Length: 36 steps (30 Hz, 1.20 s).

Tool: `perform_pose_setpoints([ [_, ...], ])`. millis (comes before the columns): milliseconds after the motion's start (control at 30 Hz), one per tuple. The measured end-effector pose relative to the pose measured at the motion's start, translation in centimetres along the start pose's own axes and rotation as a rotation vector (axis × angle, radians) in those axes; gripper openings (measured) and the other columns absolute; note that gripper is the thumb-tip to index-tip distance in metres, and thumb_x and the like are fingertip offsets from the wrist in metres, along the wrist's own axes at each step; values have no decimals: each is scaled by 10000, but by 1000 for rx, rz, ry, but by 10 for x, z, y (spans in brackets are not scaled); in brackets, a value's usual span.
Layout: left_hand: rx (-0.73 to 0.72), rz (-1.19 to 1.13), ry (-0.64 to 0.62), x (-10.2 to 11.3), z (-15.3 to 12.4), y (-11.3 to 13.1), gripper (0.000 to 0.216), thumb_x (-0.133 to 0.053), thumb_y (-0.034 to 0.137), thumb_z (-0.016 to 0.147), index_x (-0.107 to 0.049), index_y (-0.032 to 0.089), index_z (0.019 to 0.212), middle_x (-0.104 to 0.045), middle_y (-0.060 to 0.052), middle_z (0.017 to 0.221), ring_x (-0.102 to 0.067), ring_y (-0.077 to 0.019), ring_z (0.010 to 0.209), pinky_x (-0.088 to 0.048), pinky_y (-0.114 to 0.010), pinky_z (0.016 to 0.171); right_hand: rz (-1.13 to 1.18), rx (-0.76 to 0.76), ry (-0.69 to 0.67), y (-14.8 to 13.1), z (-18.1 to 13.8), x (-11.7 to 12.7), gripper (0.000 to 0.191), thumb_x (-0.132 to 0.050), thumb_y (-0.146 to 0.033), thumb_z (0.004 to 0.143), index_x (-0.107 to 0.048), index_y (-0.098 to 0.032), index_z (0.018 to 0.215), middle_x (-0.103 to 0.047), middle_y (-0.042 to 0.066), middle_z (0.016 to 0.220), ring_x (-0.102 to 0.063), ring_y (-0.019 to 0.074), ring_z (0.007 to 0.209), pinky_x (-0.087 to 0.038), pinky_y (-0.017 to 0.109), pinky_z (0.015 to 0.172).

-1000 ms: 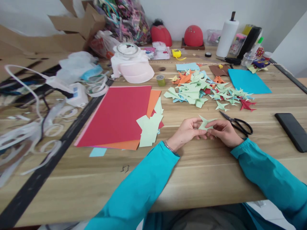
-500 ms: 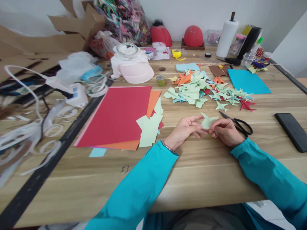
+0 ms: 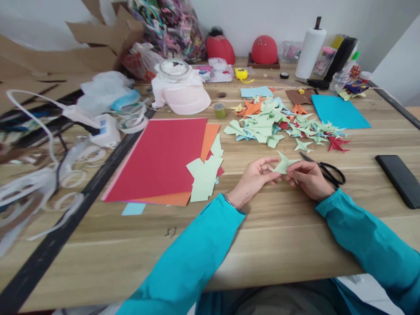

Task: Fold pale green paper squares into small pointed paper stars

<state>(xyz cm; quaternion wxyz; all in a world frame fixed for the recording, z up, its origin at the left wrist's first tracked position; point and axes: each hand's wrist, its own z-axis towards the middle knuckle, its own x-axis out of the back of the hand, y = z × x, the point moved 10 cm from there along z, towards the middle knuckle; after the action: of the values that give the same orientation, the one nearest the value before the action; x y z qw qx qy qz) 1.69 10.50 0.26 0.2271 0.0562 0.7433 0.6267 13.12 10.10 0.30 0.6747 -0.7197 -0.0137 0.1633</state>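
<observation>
A pale green folded paper crane (image 3: 283, 164) is held just above the table between my two hands. My left hand (image 3: 257, 178) pinches its left side with thumb and fingers. On its right side, my right hand (image 3: 309, 178) grips the paper between thumb and forefinger. Black-handled scissors (image 3: 332, 172) lie right behind my right hand. Beyond both hands spreads a pile of folded paper cranes (image 3: 262, 120), mostly pale green, with some orange, blue and red. Loose green paper pieces (image 3: 206, 177) lie left of my left hand.
Red sheets (image 3: 160, 153) over orange ones lie at the left. A blue sheet (image 3: 341, 111) is at the back right, a phone (image 3: 398, 180) at the right. A thread spool (image 3: 219, 110) stands behind the sheets; cables and white strips (image 3: 70, 179) crowd the far left.
My left hand has shifted slightly on the paper crane, and more of the crane's left point now shows. The crane is turned a little; my right hand has hardly moved.
</observation>
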Motion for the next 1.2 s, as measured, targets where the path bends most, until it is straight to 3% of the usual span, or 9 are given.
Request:
perform_pose_setpoints([
  [300,35,-56,-2,-1,-1,-1,510,-673,121,656,-536,113,1147,-667,-49,694,-657,-180,702,-484,-237,557,-96,103,37,-6,0,1,195,-687,-273,715,-665,-181,885,-669,25,674,-588,121,549,-466,254,517],
  [533,55,-43,-12,-3,-3,-3,564,-655,228,702,-477,118,1226,-686,-109,868,-646,-204,822,-511,-289,647,-204,188,135,-20,-1,10,157,-647,-288,745,-638,-175,853,-637,7,625,-579,125,557,-474,268,552],
  [700,8,-69,72,5,-2,2,470,-654,299,704,-540,125,1126,-665,-74,869,-623,-162,773,-497,-305,713,-236,103,4,-16,-3,-2,97,-650,-254,734,-630,-166,769,-608,-7,596,-550,105,511,-445,238,501],
  [833,-15,0,46,2,-1,3,474,-690,209,660,-541,121,1101,-633,-28,772,-590,-109,691,-468,-250,680,-272,55,-104,-10,-5,-13,123,-650,-247,737,-648,-165,828,-617,1,619,-552,105,513,-439,236,495],
  [1000,-26,64,27,-1,-3,4,464,-691,148,632,-524,111,1063,-591,4,681,-563,-98,620,-444,-225,596,-209,97,57,-14,-1,3,239,-684,-249,707,-644,-188,934,-609,-17,588,-553,105,492,-447,237,485],
  [1200,-14,178,-14,-7,-4,1,549,-654,134,663,-450,150,1173,-569,11,694,-563,-108,633,-431,-214,557,-163,108,80,-14,1,5,326,-686,-280,705,-599,-189,1006,-586,-28,599,-486,81,445,-361,208,398],
])
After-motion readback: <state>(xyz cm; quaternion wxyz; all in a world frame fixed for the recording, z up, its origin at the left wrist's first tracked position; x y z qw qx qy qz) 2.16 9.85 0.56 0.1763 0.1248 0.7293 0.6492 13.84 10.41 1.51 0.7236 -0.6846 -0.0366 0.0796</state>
